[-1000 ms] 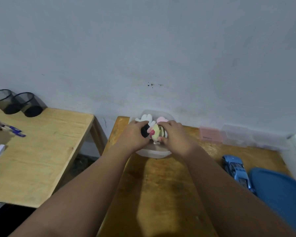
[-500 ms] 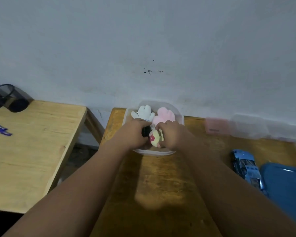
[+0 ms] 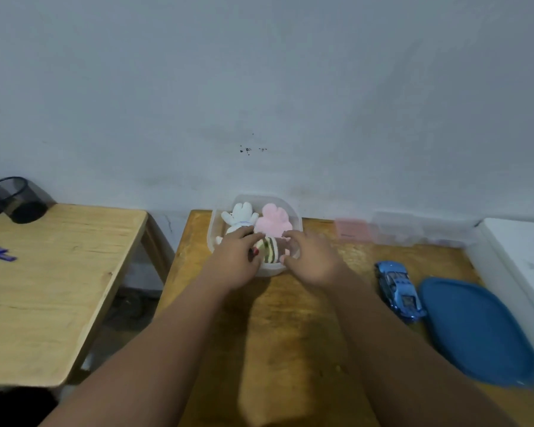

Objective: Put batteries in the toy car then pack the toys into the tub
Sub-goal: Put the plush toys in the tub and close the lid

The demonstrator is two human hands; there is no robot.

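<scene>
**Both hands at the tub of soft toys**

Two bare forearms reach forward over the wooden surface (image 3: 290, 334). To the right, near the viewer, lies a blue lid (image 3: 475, 331); just beside its left edge rests the blue car (image 3: 398, 289), on the surface and outside the tub. Farther on, the left hand (image 3: 235, 263) and right hand (image 3: 313, 261) meet at the near rim of the clear tub (image 3: 295, 220), which stands at the far edge of the surface against the wall (image 3: 259, 87). Between the hands sits a striped toy (image 3: 270, 249), inside the tub at its near side. The left fingers (image 3: 247, 235) are curled against the toy's left side; the right fingers (image 3: 290, 235) are spread loosely and touch its right side, so that neither hand is clearly clamped on it. Behind the striped toy, a white toy (image 3: 241, 214) and a pink toy (image 3: 273, 220) lie side by side in the tub. On a second, separate surface (image 3: 43, 288) to the left stand dark mesh cups (image 3: 13, 198).
</scene>
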